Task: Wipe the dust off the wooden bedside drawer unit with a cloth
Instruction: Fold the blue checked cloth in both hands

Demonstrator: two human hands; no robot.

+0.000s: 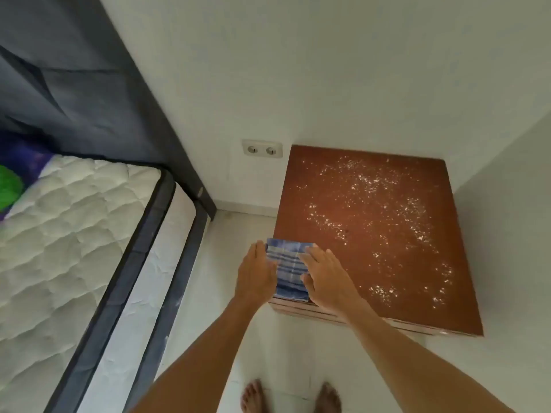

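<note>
The wooden bedside drawer unit (372, 234) stands in the corner, its reddish-brown top sprinkled with white dust (381, 204) across the middle and right side. A folded blue-and-white striped cloth (287, 263) lies on the unit's near left corner. My left hand (256, 272) rests flat against the cloth's left edge. My right hand (325, 275) lies flat on its right part, fingers spread. Both hands touch the cloth; neither is curled around it.
A bed with a white quilted mattress (74, 234) and dark frame fills the left side. A double wall socket (262, 149) sits left of the unit. White walls close in behind and to the right. My bare feet (292, 397) stand on the pale floor.
</note>
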